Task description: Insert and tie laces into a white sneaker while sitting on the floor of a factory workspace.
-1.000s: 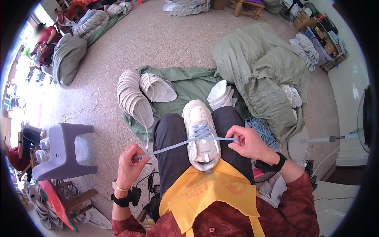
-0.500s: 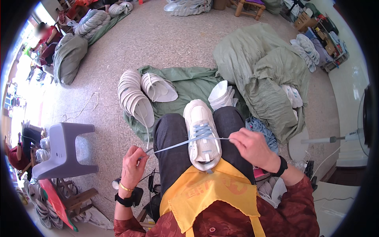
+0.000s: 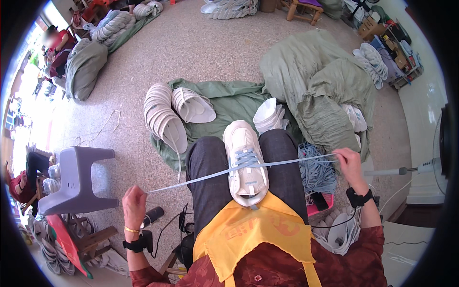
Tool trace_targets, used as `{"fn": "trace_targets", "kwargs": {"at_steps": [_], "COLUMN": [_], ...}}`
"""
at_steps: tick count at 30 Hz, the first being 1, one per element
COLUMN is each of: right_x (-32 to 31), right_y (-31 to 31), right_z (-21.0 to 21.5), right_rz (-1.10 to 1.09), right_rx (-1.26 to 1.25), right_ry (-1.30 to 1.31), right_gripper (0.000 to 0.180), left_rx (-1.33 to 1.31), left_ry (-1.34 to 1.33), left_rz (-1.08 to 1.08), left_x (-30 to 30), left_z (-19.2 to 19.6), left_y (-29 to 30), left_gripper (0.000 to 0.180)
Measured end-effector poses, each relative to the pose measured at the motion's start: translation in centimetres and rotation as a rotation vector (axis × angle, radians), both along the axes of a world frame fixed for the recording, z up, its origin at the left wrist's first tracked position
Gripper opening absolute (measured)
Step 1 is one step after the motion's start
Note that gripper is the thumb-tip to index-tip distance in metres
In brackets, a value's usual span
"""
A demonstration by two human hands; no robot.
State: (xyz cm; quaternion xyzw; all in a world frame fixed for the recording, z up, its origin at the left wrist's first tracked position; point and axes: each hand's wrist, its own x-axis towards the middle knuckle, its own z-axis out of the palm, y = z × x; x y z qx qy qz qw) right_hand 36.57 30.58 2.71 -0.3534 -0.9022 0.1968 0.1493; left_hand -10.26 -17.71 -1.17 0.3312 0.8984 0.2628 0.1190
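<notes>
A white shoe (image 3: pixel 243 179) rests between my thighs, its toe pointing away from me and its upper part laced with a light blue shoelace (image 3: pixel 201 178). The lace stretches taut to both sides across the shoe. Its left end is pinched in my left hand (image 3: pixel 134 205), out beyond my left knee. My right hand (image 3: pixel 350 165) pinches the other end, higher up and off to the right, above a bundle of blue laces (image 3: pixel 316 168). A yellow apron (image 3: pixel 253 225) covers my lap behind the shoe's heel.
Nested stacks of white shoe uppers (image 3: pixel 163 117) lie on a green cloth (image 3: pixel 229 98) ahead. A large green sack (image 3: pixel 311 81) bulges at the right. A grey plastic stool (image 3: pixel 79 184) stands left, a fan (image 3: pixel 425 167) right. Two people sit at the far left.
Both hands have moved apart, the left outward and slightly nearer me, the right outward to the right. More lace now spans between them, pulled straight. The shoe has stayed in place.
</notes>
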Motion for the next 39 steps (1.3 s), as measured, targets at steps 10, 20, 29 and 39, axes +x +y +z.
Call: {"fn": "trace_targets", "kwargs": {"at_steps": [10,20,29,39], "right_x": [14.5,14.7,3.1,-7.3], "right_y": [9.0,10.8,9.6,-2.6], "right_z": [-7.2,-7.3,-3.9,1.8], "right_rz": [-0.3,-0.326,-0.352,-0.208], "right_rx": [-0.217,-0.185,-0.916,-1.103], "right_ry": [0.008,-0.125,-0.149,0.216], "right_gripper": [0.02,0.019,0.019,0.024], "left_rx": [-0.062,-0.121,-0.051,0.003], "left_ry": [0.061,0.068,0.065,-0.442], "left_rz": [0.203,0.291,0.126,-0.007], "left_x": [-7.8,-11.3,-13.5,-3.2], "left_z": [-3.2,-3.2,0.5,2.3], "left_y": [-11.1,-13.6,-7.1,4.9], "left_gripper": [0.012,0.013,0.009,0.011]}}
